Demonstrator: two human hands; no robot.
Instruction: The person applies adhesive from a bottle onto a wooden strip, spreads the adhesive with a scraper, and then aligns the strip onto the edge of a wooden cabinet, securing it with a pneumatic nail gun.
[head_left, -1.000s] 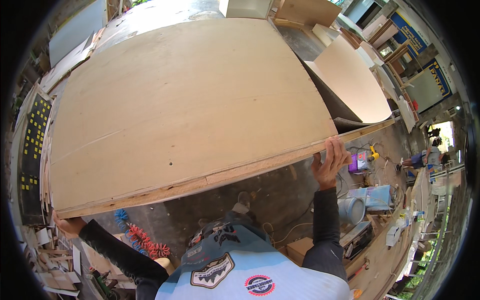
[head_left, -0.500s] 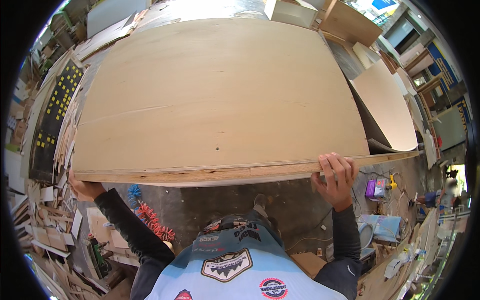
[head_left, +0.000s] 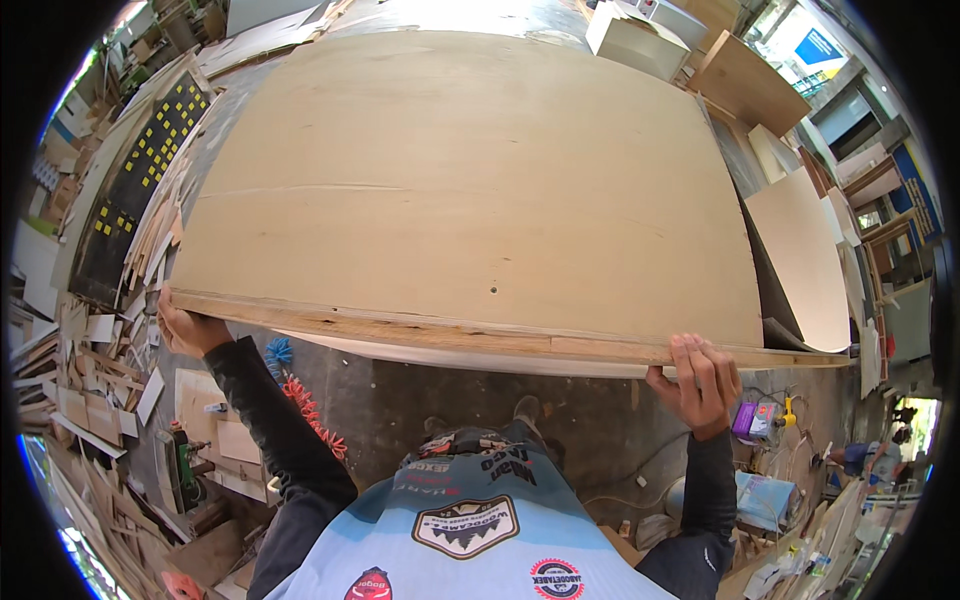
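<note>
A large pale plywood panel with a thick wooden front edge spreads out ahead of me. Its surface has a small dark hole near the front and a long crack-like line toward the left. My left hand is closed around the panel's near left corner, fingers partly hidden by it. Toward the right end of the near edge, my right hand grips with fingertips on top and the thumb below. Under the front edge a paler sheet shows.
A curled thin sheet lies along the panel's right side. Red and blue coiled hose is on the floor at left, near piled offcuts. A purple box and cables lie at right. Another person is at far right.
The whole view has tilted, with the left side higher and the right side lower. Both hands keep their hold on the panel's near edge. Both my shoes now show below.
</note>
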